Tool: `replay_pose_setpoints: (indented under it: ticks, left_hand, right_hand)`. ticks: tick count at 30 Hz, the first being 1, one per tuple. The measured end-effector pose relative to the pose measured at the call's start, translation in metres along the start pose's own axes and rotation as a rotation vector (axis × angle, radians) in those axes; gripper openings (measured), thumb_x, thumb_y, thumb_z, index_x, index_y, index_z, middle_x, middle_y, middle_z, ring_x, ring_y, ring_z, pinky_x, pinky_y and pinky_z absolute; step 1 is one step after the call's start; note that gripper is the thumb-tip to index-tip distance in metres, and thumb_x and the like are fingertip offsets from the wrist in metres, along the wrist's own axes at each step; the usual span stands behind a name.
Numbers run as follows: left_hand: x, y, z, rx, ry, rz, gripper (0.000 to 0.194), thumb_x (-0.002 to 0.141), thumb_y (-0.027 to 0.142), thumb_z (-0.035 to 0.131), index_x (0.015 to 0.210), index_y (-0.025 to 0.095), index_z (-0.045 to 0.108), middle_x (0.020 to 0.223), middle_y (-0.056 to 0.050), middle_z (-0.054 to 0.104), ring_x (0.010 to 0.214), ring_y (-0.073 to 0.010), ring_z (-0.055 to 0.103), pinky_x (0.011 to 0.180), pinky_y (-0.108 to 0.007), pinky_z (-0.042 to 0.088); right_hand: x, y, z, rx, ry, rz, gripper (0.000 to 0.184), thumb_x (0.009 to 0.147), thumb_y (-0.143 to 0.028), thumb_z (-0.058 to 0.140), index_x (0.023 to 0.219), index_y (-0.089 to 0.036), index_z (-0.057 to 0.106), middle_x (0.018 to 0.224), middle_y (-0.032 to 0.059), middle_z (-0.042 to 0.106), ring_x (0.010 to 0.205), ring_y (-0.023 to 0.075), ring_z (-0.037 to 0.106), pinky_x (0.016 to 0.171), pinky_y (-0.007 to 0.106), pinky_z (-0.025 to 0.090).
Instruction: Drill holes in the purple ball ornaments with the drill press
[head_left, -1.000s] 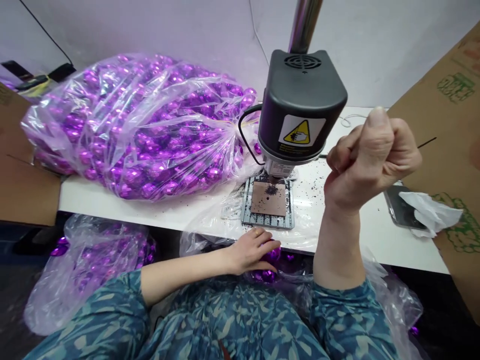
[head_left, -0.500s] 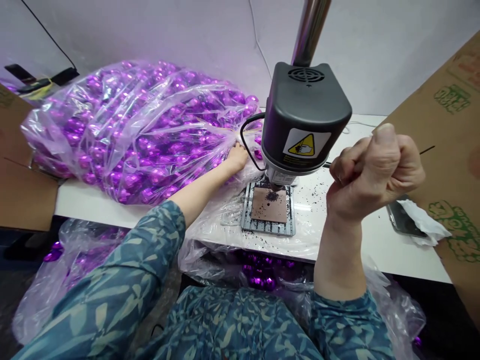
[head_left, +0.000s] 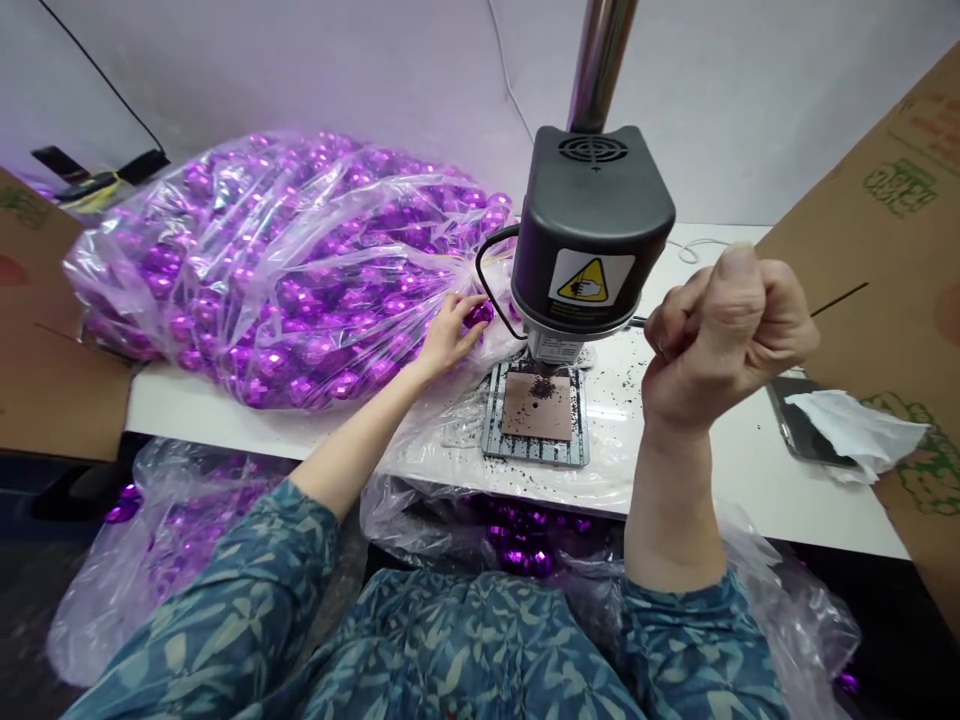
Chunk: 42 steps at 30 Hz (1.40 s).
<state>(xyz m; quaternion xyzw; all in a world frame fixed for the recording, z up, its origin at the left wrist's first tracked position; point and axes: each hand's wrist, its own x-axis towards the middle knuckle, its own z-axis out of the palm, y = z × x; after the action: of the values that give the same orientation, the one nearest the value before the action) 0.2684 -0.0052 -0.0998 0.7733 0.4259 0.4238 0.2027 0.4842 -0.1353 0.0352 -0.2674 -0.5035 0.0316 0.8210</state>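
My left hand (head_left: 451, 335) pinches a shiny purple faceted ball (head_left: 478, 314) between thumb and fingers. It is beside the gathered neck of a clear plastic bag (head_left: 300, 270) full of such balls. My right hand (head_left: 731, 335) is a raised fist to the right of a black bench drill press (head_left: 596, 215). A dark rod (head_left: 637, 322) runs from the machine toward this fist, which appears closed on the lever; the grip itself is hidden. Under the drill head, a brown square plate (head_left: 536, 410) with a small hole lies on the grey slotted base (head_left: 577, 455), with dark shavings around.
Cardboard boxes stand at the left (head_left: 60, 400) and right (head_left: 847, 200). On the white table (head_left: 795, 510) a dark phone (head_left: 795, 420) lies partly under a white tissue (head_left: 862, 430). Purple balls in plastic (head_left: 521, 555) show below the table edge. A black cable (head_left: 480, 255) loops beside the drill head.
My left hand has drawn back slightly from the bag's neck, and a purple ball now shows in its fingers. My right fist keeps its pose while the whole view shifts a little.
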Motion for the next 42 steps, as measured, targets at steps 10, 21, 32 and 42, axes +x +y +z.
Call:
replay_pose_setpoints:
  ticks: [10, 21, 32, 42]
  left_hand:
    - [-0.086, 0.033, 0.007, -0.886, -0.194, -0.507, 0.054, 0.09, 0.054, 0.067, 0.133, 0.023, 0.056, 0.127, -0.013, 0.069, 0.108, -0.0239, 0.071, 0.087, -0.041, 0.062]
    - [-0.09, 0.04, 0.038, -0.501, -0.318, -0.245, 0.053, 0.079, 0.037, 0.08, 0.125, 0.017, 0.062, 0.11, -0.011, 0.072, 0.083, -0.0186, 0.068, 0.078, -0.037, 0.059]
    - [-0.077, 0.052, 0.047, -0.103, -0.365, -0.032, 0.047, 0.079, 0.035, 0.08, 0.121, 0.019, 0.067, 0.107, -0.008, 0.064, 0.093, -0.0217, 0.064, 0.083, -0.036, 0.056]
    - [-0.083, 0.063, 0.061, -0.02, -0.228, -0.04, 0.043, 0.072, 0.021, 0.085, 0.108, 0.019, 0.061, 0.106, -0.007, 0.064, 0.101, -0.0249, 0.062, 0.089, -0.04, 0.053]
  right_hand:
    - [-0.001, -0.004, 0.004, 0.006, 0.048, 0.028, 0.047, 0.091, -0.038, 0.063, 0.058, -0.022, 0.033, 0.042, -0.0096, 0.031, 0.035, 0.004, 0.028, 0.04, 0.025, 0.018]
    - [-0.004, -0.004, 0.002, -0.012, 0.024, 0.013, 0.048, 0.09, -0.044, 0.063, 0.059, -0.023, 0.034, 0.042, -0.0092, 0.034, 0.035, 0.0045, 0.032, 0.038, 0.027, 0.021]
    - [-0.009, -0.008, 0.0, -0.227, 0.0, 0.085, 0.049, 0.093, -0.06, 0.05, 0.062, -0.026, 0.033, 0.046, -0.0073, 0.032, 0.038, 0.0082, 0.032, 0.046, 0.03, 0.044]
    - [-0.01, -0.008, -0.002, -0.223, -0.011, 0.129, 0.049, 0.091, -0.064, 0.05, 0.063, -0.026, 0.036, 0.047, -0.0074, 0.031, 0.04, 0.0075, 0.039, 0.049, 0.029, 0.047]
